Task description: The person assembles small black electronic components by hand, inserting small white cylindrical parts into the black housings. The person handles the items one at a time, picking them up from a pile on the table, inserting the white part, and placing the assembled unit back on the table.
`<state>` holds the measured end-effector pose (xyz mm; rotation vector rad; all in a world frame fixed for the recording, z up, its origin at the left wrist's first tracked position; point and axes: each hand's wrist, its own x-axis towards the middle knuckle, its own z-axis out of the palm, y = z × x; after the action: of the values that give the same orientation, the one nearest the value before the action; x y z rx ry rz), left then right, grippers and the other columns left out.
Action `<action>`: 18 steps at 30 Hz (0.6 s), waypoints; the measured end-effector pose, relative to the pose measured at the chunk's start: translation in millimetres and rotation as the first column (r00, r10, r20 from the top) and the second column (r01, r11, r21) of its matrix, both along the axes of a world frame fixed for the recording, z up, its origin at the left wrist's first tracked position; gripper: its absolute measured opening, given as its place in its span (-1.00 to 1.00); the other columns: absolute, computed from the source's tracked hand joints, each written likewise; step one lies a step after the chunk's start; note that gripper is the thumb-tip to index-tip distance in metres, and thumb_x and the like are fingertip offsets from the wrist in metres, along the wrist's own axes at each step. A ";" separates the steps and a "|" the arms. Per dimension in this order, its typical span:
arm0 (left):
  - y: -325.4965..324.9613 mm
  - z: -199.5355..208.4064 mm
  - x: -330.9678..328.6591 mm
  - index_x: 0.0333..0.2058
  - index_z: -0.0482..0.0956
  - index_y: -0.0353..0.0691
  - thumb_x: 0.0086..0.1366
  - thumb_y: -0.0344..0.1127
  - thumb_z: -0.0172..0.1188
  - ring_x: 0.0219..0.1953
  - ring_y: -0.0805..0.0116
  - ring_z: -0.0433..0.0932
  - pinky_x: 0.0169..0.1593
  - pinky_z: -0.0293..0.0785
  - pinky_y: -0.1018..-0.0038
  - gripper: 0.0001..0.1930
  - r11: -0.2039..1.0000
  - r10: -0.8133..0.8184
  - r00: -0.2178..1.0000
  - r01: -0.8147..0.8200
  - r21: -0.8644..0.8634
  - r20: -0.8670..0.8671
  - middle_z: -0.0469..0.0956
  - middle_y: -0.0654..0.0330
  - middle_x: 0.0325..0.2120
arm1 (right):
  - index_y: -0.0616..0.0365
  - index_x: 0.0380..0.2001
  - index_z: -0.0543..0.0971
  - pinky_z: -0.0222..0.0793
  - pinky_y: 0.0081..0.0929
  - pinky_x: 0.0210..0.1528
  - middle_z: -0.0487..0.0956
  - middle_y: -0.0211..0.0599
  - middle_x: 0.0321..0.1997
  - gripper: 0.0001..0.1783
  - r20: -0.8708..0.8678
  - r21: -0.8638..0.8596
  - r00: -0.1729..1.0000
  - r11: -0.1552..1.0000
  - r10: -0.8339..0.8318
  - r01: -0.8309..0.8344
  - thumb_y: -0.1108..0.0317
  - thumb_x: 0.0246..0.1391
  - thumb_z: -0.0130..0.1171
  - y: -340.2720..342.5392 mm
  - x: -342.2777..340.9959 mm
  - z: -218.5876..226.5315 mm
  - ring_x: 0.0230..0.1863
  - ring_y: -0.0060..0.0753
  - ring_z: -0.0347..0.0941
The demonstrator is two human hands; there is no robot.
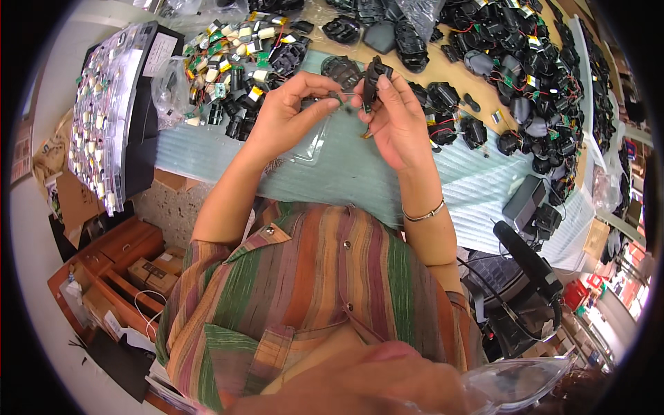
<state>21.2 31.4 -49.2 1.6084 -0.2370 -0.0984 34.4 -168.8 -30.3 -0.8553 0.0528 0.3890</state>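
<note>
Gripping black curved plastic housing (pixel 374 84), upper centre, with your right hand (pixel 401 128) | your left hand (pixel 285 116) pinching small dark piece (pixel 337 96)

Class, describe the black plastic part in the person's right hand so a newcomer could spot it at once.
Start at the pale green sheet spread across the worktop. Above it, follow the forearm with the silver bangle up to the right hand, which grips a black plastic part. Similar black pieces lie heaped beyond; this one is held in that hand.

Right hand (pixel 400 123) holds black casing (pixel 373 84); left hand (pixel 290 114) pinches small piece (pixel 337 95) alongside.
</note>
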 end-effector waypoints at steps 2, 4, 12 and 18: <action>-0.2 0.7 -1.2 -0.02 0.62 -0.24 0.28 -0.44 0.30 -0.09 0.46 0.59 0.02 0.49 0.51 -0.71 0.999 0.023 0.999 -0.023 0.022 0.029 0.67 0.20 -0.17 | 0.13 -0.04 0.45 0.31 -0.64 -0.30 0.61 -0.36 -0.18 -0.77 0.002 -0.013 1.000 1.000 0.000 0.000 0.23 0.38 0.05 0.5 -0.2 -0.9 -0.22 -0.58 0.52; -5.9 10.1 -1.1 -0.14 0.68 -0.27 0.28 -0.42 0.31 -0.10 0.47 0.60 0.02 0.50 0.52 -0.82 0.998 0.061 0.998 -0.061 -0.019 -0.015 0.67 0.20 -0.18 | 0.12 -0.04 0.45 0.31 -0.63 -0.29 0.61 -0.36 -0.17 -0.77 0.005 -0.037 1.000 0.999 0.004 -0.004 0.23 0.37 0.05 1.6 -0.3 -1.1 -0.21 -0.58 0.52; -0.3 8.8 -1.5 0.01 0.52 -0.32 0.32 -0.51 0.24 -0.08 0.51 0.56 -0.01 0.49 0.55 -0.70 0.996 0.007 0.993 -0.017 -0.084 -0.121 0.62 0.17 -0.12 | 0.09 -0.04 0.44 0.34 -0.61 -0.27 0.61 -0.36 -0.15 -0.77 -0.003 -0.033 1.000 0.999 -0.011 0.011 0.21 0.38 0.05 3.9 -0.2 -1.3 -0.16 -0.51 0.55; 5.0 1.9 -0.8 -0.03 0.53 -0.32 0.30 -0.52 0.26 -0.08 0.49 0.56 0.00 0.49 0.53 -0.73 0.991 -0.030 0.996 0.019 -0.129 -0.082 0.62 0.19 -0.12 | 0.07 -0.04 0.42 0.36 -0.61 -0.27 0.60 -0.35 -0.15 -0.78 -0.030 0.034 0.999 0.999 -0.021 0.022 0.22 0.38 0.04 3.2 -0.1 -3.8 -0.14 -0.48 0.56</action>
<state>20.4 36.4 -47.3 1.4699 -0.1944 -0.1662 34.4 -165.6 -34.0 -0.8142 0.0831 0.3812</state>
